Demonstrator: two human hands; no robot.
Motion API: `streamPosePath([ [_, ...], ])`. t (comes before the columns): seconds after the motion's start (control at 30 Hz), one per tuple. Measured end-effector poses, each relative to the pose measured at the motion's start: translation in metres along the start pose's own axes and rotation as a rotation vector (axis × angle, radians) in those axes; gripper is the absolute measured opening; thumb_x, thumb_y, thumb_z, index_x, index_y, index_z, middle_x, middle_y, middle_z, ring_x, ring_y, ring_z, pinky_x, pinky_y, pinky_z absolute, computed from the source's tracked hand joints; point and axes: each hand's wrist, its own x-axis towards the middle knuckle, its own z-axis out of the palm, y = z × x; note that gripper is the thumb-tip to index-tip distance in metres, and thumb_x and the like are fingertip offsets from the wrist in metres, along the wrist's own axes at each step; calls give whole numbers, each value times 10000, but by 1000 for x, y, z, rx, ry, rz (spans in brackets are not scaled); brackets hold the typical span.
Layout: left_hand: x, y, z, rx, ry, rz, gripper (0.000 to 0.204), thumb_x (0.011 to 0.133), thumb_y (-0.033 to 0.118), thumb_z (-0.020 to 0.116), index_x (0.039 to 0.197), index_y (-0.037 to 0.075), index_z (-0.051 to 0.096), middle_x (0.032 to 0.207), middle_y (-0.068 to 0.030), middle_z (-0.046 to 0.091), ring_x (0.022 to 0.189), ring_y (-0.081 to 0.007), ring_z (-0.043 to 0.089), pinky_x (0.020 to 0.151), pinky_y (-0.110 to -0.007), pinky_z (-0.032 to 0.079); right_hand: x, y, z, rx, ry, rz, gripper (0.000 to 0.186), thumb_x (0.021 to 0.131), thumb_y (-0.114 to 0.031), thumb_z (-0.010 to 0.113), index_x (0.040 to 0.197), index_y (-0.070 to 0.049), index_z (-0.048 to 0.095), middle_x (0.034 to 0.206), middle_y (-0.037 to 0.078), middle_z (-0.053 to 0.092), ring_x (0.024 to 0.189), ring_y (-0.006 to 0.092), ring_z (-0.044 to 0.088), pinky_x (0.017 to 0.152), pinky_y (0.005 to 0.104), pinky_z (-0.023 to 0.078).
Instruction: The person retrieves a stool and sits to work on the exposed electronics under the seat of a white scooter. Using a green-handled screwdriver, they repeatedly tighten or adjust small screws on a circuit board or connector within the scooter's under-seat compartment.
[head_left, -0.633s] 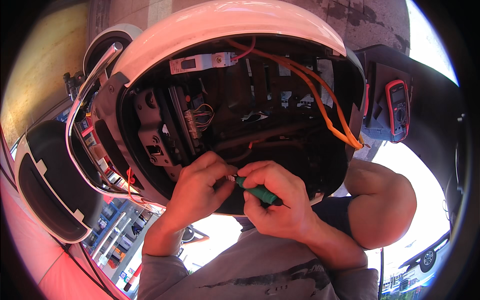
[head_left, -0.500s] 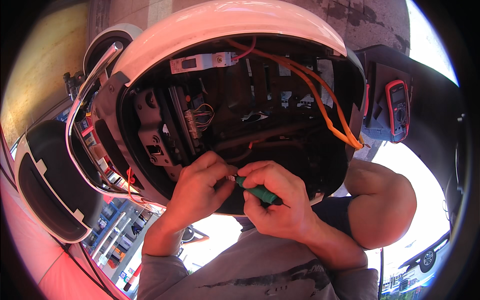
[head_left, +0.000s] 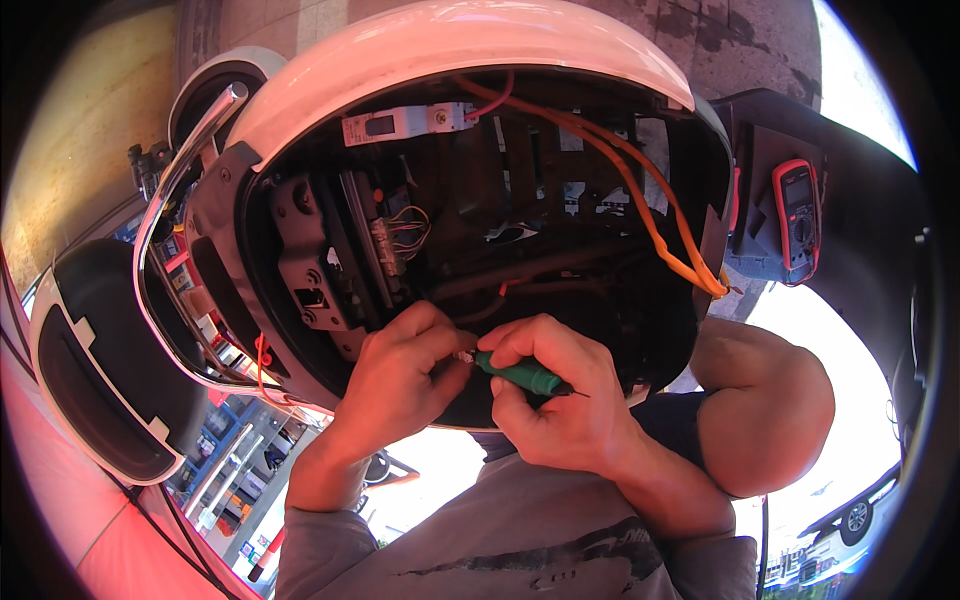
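A green tool (head_left: 526,376) is pinched by the right hand (head_left: 570,402); a small pale piece (head_left: 465,355) at its tip is pinched by the left hand (head_left: 402,375) — apparently for steadiness — at the open compartment (head_left: 590,305).

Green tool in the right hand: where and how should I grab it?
Probably around its thick green handle, coming from the right, like the right hand: that part is chunky, while the narrower end points left, toward the left hand.
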Motion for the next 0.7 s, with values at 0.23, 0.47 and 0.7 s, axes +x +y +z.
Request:
streamPosePath([
  [0.23, 0, -1, 0, -8, 7, 13, 273, 750, -14, 789, 1012, 60, 774, 930, -76, 644, 734, -256, 694, 638, -356, 556, 0, 1, 0, 1, 4, -35, 207, 759, 88, 658, 946, 41, 585, 1009, 215, 720, 849, 228, 732, 747, 306, 574],
  [0.47, 0, -1, 0, 8, -2, 13, 273, 749, -19, 784, 1012, 51, 772, 931, -80, 644, 736, -261, 695, 637, -357, 558, 0, 0, -2, 12, -22, 45, 213, 789, 78, 666, 975, 28, 575, 1020, 191, 725, 867, 210, 732, 762, 304, 576],
  [0.7, 0, -1, 1, -17, 19, -8, 271, 742, -20, 783, 1005, 47, 768, 934, -82, 647, 742, -258, 701, 640, -356, 561, -3, 3, 3, -5, 26, 73, 245, 818, 89, 715, 1011, 12, 587, 1058, 153, 738, 925, 181, 734, 824, 287, 571],
])
